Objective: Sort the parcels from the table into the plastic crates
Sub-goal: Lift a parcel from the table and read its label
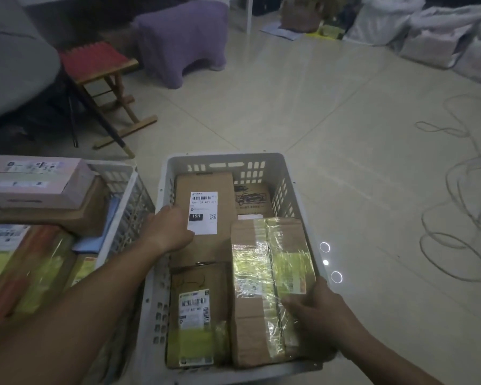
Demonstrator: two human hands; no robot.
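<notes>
A grey plastic crate (225, 161) stands on the floor in front of me with several cardboard parcels inside. My left hand (167, 232) grips the left edge of a long brown parcel with a white label (206, 190) at the crate's back left. My right hand (314, 304) rests on the near right side of a taped brown parcel (264, 262), fingers curled on its corner. A smaller labelled parcel (197, 309) lies at the near left. A second grey crate (122, 173) to the left holds a pink box (39, 179) stacked on brown boxes.
A folding wooden stool with a red seat (100, 65) and a purple covered stool (184, 37) stand beyond the crates. Loose cable (461, 190) coils over the tiled floor at the right. White bags (433, 31) line the far right. More taped parcels (34, 262) lie at the near left.
</notes>
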